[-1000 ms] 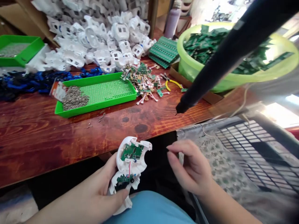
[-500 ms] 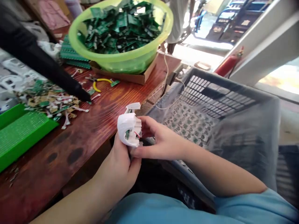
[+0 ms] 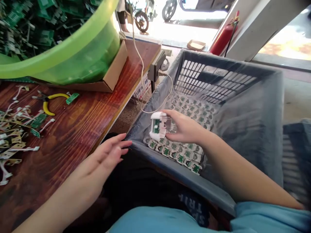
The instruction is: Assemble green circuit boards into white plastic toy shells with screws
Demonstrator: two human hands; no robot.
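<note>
My right hand grips a white plastic housing with a green circuit board inside it. The hand is over the near left part of a grey plastic crate, above the things lying there. A row of similar white housings with green boards runs along the crate's near wall, and more sit in rows under clear plastic film. My left hand is empty, fingers stretched out, by the crate's near left corner; whether its fingertips touch the rim I cannot tell.
On the wooden table are a green tub full of circuit boards, in a cardboard tray, yellow-handled cutters and loose wired boards. A white cable hangs between a power strip and the crate. A fire extinguisher stands behind.
My left hand has let go of the white housing. My right hand has carried it rightward over the crate. The view has turned right and closer to the crate.
</note>
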